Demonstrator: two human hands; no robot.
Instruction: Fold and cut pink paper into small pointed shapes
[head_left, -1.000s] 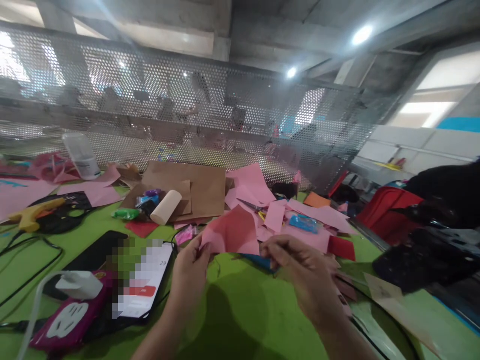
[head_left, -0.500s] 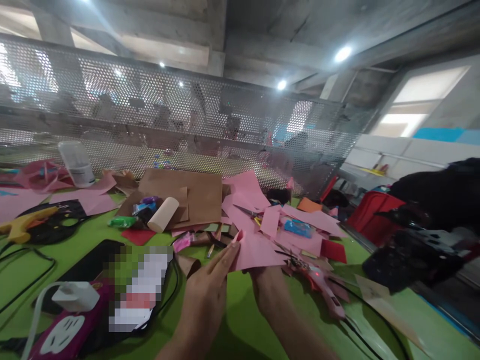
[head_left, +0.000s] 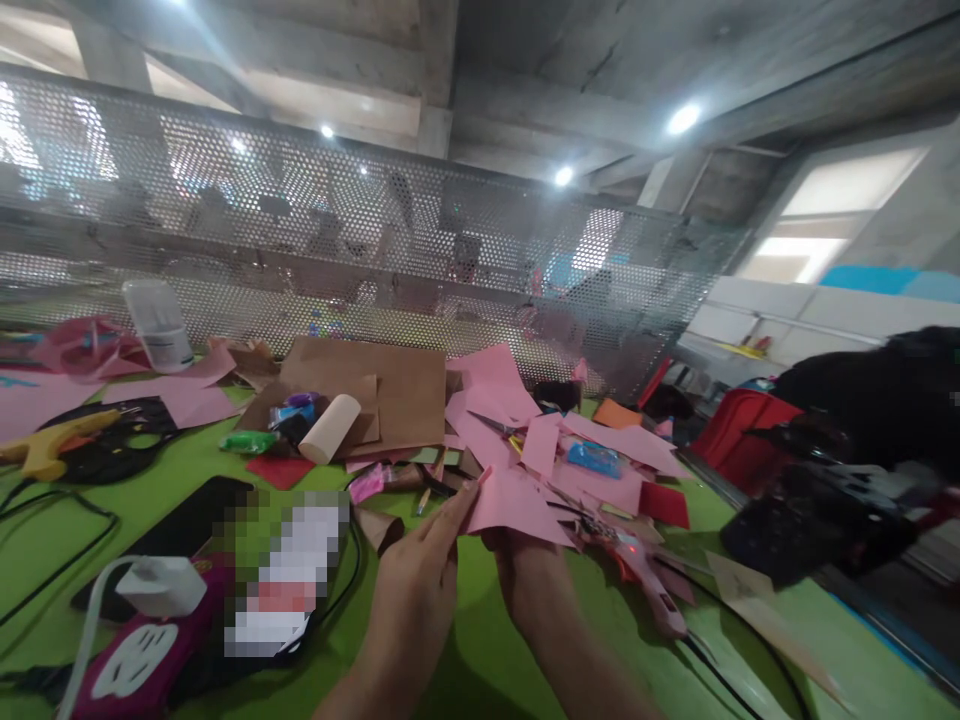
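A pink sheet of paper (head_left: 517, 510) is held above the green table, its left edge curled up. My left hand (head_left: 420, 570) has its fingers closed along that left edge. Under the sheet, my right hand (head_left: 529, 580) supports and grips it from below; its fingers are mostly hidden by the paper. More pink paper pieces (head_left: 502, 385) lie just beyond the hands. To the right of the held sheet rests a pink glue gun (head_left: 649, 580) with a small red light on it.
Brown cardboard (head_left: 405, 390) and a cream paper tube (head_left: 330, 428) lie behind. At left are a yellow glue gun (head_left: 60, 445), a black phone (head_left: 169, 545) and a purple power strip (head_left: 139, 655) with cables. A perforated metal screen (head_left: 360, 240) borders the table's far side.
Both hands keep their hold on the pink paper. The sheet's front edge curves a little more, and the view has shifted slightly.
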